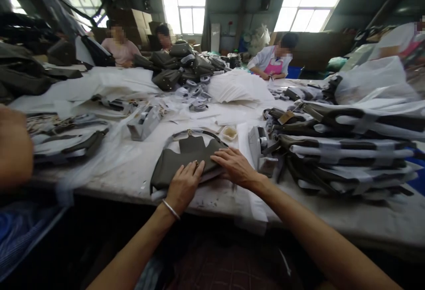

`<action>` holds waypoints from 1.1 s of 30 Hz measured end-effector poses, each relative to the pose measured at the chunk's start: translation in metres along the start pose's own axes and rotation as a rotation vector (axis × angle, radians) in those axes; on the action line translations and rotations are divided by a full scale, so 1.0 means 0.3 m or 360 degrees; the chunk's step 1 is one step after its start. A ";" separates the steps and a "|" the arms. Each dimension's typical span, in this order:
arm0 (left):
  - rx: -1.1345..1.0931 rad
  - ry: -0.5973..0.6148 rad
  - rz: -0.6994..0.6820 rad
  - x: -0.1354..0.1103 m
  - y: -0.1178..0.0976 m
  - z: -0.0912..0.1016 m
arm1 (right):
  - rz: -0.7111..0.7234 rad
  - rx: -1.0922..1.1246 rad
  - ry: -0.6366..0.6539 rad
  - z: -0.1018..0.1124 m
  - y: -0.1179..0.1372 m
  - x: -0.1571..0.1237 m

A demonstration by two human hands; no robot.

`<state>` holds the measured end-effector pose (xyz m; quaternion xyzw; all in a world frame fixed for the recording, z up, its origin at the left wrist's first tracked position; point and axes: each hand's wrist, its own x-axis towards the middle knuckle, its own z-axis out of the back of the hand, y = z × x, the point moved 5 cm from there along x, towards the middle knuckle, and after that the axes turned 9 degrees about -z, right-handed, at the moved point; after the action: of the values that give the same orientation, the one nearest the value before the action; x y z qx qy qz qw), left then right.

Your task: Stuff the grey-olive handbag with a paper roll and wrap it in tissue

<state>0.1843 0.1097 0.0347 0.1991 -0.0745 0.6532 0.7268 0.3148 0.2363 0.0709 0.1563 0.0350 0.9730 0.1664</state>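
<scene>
An olive-green handbag [181, 159] lies flat on the white worktable [133, 172] in front of me, its wrapped handle arching at the far side. My left hand [183, 185], with a silver bangle on the wrist, rests on the bag's near edge with fingers together and flat. My right hand [235, 166] lies spread on the bag's right corner, fingers stretched out. Neither hand grips anything.
A tall stack of paper-wrapped green bags [348, 148] fills the right side. More bags [181, 64] and white wrapping sheets [237, 87] lie across the far table. Three people sit working at the back. Another person's arm [13, 148] is at the left edge.
</scene>
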 end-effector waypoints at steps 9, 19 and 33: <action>-0.0048 -0.0008 0.0004 -0.005 -0.022 0.008 | -0.0103 0.0226 -0.0090 -0.031 -0.035 -0.009; 0.0005 -0.0227 0.0039 -0.028 -0.038 0.001 | -0.0782 0.0818 -0.1447 0.383 -0.268 -0.210; -0.0187 0.0026 0.0048 -0.023 0.013 0.088 | 0.0134 0.0014 -0.0037 -0.001 0.065 0.013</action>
<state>0.1837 0.0935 0.0570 0.1496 -0.1098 0.6601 0.7279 0.3051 0.2191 0.0740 0.1695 0.0308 0.9771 0.1250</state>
